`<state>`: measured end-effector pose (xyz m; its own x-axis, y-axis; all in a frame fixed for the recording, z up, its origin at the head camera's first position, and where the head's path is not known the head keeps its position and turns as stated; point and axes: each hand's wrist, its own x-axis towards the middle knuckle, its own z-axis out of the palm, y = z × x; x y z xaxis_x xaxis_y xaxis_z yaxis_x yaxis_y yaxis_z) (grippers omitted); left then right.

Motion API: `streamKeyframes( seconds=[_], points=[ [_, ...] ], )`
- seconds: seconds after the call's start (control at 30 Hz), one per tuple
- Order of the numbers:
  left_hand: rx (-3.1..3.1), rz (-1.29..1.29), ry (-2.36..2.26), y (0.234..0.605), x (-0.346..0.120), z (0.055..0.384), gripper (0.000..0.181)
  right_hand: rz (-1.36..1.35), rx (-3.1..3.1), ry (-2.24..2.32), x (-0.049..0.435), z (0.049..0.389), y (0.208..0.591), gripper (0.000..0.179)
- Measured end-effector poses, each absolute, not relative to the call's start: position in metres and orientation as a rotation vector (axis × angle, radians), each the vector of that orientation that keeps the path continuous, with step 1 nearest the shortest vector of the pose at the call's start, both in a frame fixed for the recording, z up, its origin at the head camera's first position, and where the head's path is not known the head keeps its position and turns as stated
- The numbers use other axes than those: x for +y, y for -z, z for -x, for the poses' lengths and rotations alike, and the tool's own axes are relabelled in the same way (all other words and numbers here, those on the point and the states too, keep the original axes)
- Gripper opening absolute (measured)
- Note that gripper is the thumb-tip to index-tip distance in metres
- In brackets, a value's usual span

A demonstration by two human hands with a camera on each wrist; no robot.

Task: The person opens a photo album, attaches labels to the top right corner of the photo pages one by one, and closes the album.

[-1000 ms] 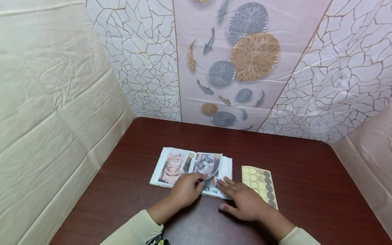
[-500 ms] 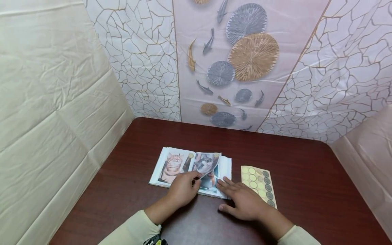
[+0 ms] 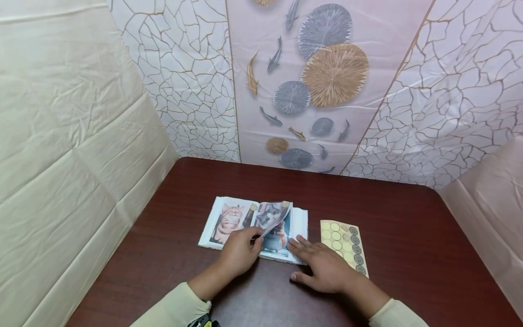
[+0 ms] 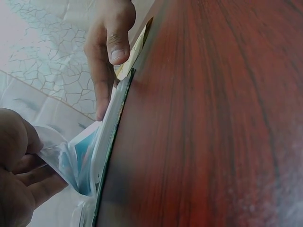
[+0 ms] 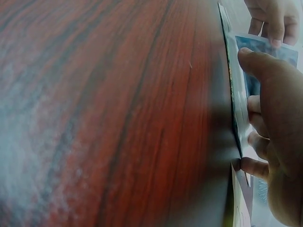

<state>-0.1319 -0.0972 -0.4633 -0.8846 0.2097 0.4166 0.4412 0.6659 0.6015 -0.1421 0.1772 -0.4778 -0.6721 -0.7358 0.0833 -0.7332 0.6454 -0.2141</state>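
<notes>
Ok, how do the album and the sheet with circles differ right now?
The album is a thick stack of pages; the sheet is a single thin piece.
The album shows animal pictures; the sheet shows rows of yellow and grey circles.
The album has a page pinched up by the left hand; neither hand pinches the sheet.
Both are on the table.

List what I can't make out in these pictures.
Head view: near left corner of the sheet, behind the right hand.
Head view: lower right corner of the orange cat photo, behind the left hand.
Head view: rest of the dark wristband, cut off by the bottom edge.
Head view: details on the stickers, too small.
</notes>
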Motion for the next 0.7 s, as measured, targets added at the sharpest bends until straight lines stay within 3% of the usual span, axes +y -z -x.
streamKeyframes(
  seconds=[0.7],
  points=[
    [-2.519,0.377,1.158,0.4630,-0.1074,0.1282,0.013,1.247,2.846,0.354,0.1765,0.1419,0.4768,0.078]
  ],
)
